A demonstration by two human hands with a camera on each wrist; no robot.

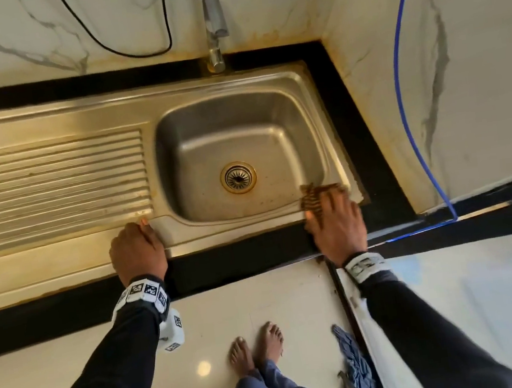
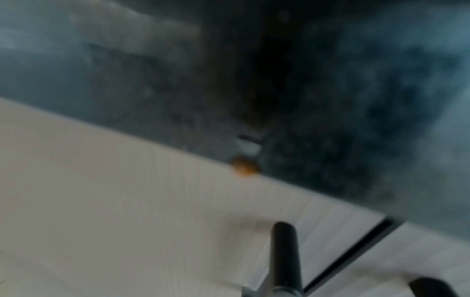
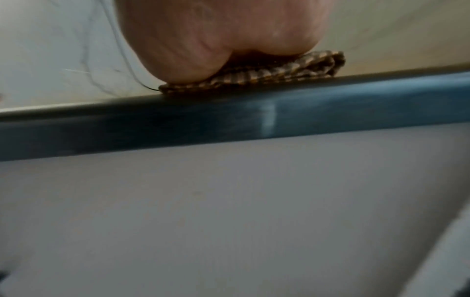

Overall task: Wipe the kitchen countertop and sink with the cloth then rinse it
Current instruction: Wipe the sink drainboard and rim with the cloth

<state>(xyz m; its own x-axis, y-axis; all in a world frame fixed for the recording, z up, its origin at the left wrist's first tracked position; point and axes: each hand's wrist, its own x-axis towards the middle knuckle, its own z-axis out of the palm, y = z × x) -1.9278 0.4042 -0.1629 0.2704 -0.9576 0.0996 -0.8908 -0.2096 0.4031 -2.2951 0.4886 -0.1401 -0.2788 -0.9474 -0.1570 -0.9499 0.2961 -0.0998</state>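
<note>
A steel sink (image 1: 312,140) with a ribbed drainboard (image 1: 51,181) is set into a black countertop (image 1: 240,257); the tap (image 1: 214,20) stands behind it. My right hand (image 1: 332,213) presses a brown striped cloth (image 1: 311,194) flat onto the sink's front right rim corner, fingers stretched out over it. In the right wrist view the heel of the palm (image 3: 203,40) bears down on the folded cloth (image 3: 292,70) at the counter edge. My left hand (image 1: 137,245) rests on the front rim between drainboard and basin, holding nothing. No water runs from the tap.
A marble wall (image 1: 475,67) closes off the counter on the right, with a blue hose (image 1: 402,77) hanging down it. A black cable (image 1: 131,47) loops on the back wall. A blue rag (image 1: 354,360) lies on the floor. The blurred left wrist view shows a cabinet handle (image 2: 284,251).
</note>
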